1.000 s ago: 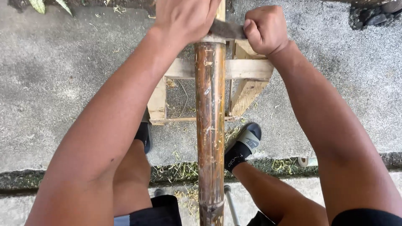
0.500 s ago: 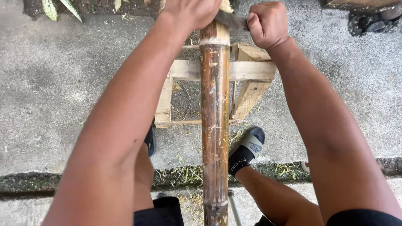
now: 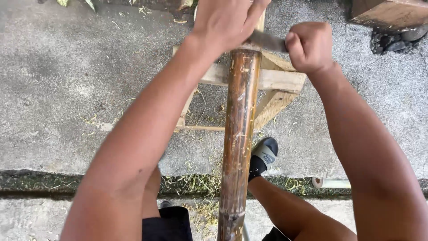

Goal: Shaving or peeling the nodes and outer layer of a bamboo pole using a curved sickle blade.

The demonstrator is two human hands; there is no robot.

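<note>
Brown bamboo pole (image 3: 238, 134) leaning up across a wooden frame (image 3: 276, 82), dull blade (image 3: 266, 41) laid over its top end, left hand (image 3: 225, 20) pressed down on the blade, right hand (image 3: 310, 44) clenched around its handle end just beside the pole, sandalled foot (image 3: 264, 156) below the frame.

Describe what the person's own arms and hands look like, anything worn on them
Both arms are bare as far up as the head view shows: no sleeves, gloves, watch, rings or bands visible. The left hand and the right hand are bare too. Lower down are dark shorts and a black and grey sandal on one foot.
</note>
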